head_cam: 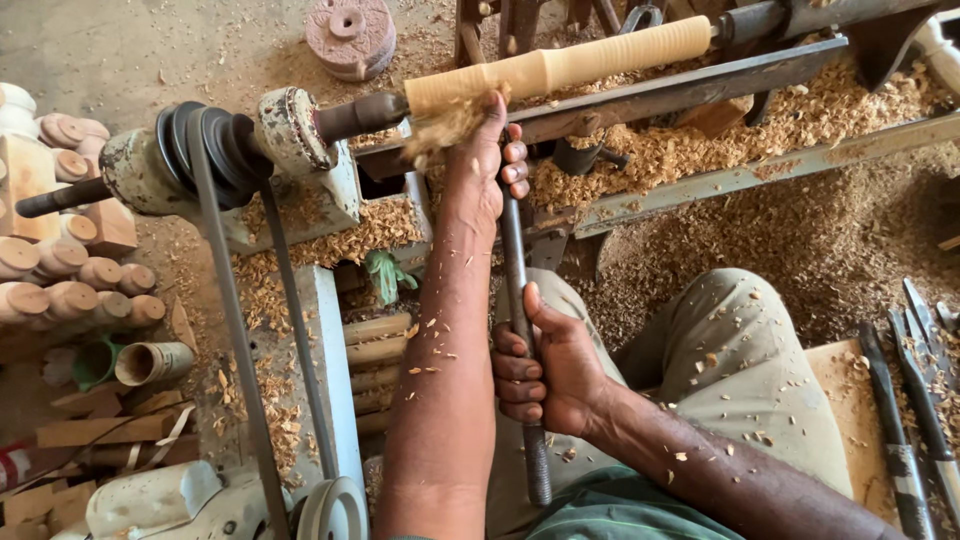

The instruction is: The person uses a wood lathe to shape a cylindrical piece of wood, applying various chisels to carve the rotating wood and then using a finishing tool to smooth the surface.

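Head view: the left hand closes around the front of a long metal chisel, steadying its tip against the pale wooden spindle on the lathe — shavings fly there. The right hand grips the chisel's rear shaft firmly, bracing it above the lap.

My forearms are bare and flecked with wood shavings; I wear dusty khaki trousers and a green shirt, lower frame.
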